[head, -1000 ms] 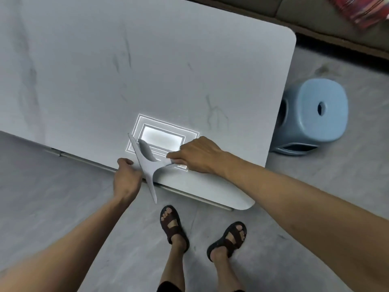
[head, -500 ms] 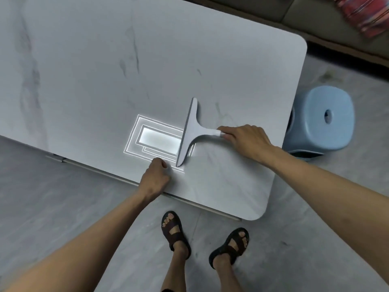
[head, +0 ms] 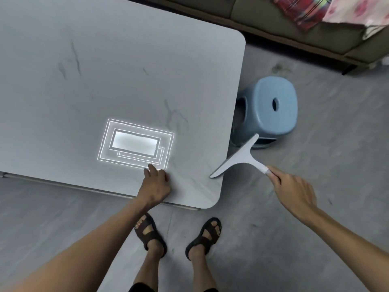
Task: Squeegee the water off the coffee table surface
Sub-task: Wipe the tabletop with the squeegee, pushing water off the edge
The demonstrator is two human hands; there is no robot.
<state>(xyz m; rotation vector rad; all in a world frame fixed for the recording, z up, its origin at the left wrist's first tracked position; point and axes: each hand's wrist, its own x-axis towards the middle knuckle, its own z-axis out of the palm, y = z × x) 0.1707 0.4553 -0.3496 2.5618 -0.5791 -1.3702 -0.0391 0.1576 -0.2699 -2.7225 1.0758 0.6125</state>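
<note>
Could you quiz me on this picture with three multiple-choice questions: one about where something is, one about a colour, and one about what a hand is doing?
1. Where is the squeegee blade?
A. Flat in the middle of the coffee table
B. At the table's right edge, mostly past it
C. Lying on the floor

2. What colour is the stool beside the table?
A. Red
B. Light blue
C. Black

3. What is the left hand doing?
A. Resting on the tabletop near its front edge
B. Gripping the squeegee
C. Holding a cloth

Answers:
1. B, since only the blade's lower tip overlaps the tabletop and the rest hangs over the floor.
2. B, as its seat and sides are pale blue.
3. A, because its fingers lie on the surface with nothing in them, while the right hand grips the squeegee handle.
</note>
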